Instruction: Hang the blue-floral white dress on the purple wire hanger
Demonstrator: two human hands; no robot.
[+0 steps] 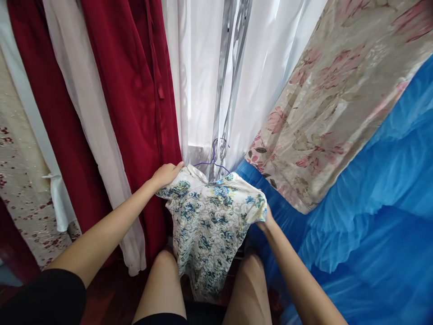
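Observation:
A small white dress (209,221) with a blue and green flower print hangs on a purple hanger (214,158) among the hanging clothes. My left hand (165,174) is closed on the dress's left shoulder. My right hand (267,221) grips the edge of its right sleeve, fingers mostly hidden behind the cloth. The lower part of the dress drapes down between my knees.
Dark red garments (131,90) and white ones (84,99) hang at the left. Sheer white fabric with a silver ribbon (230,67) hangs behind. A pink floral brocade dress (334,104) and a blue tulle skirt (382,203) fill the right.

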